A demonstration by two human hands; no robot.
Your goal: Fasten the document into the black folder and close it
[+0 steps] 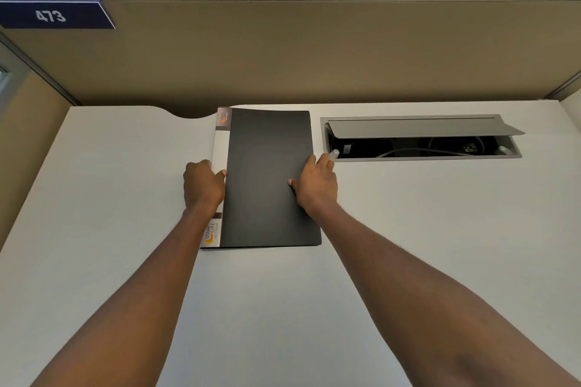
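Observation:
The black folder lies closed and flat on the white desk, its white labelled spine on the left. My left hand grips the spine edge, thumb on top of the cover. On the folder's right edge, my right hand holds the cover, with the thumb on top and the fingers curled around the edge. No document shows; the cover hides the inside.
An open cable tray with a raised grey lid and cables inside is set into the desk right of the folder. A beige partition with a "473" sign stands behind. Two plants sit above it.

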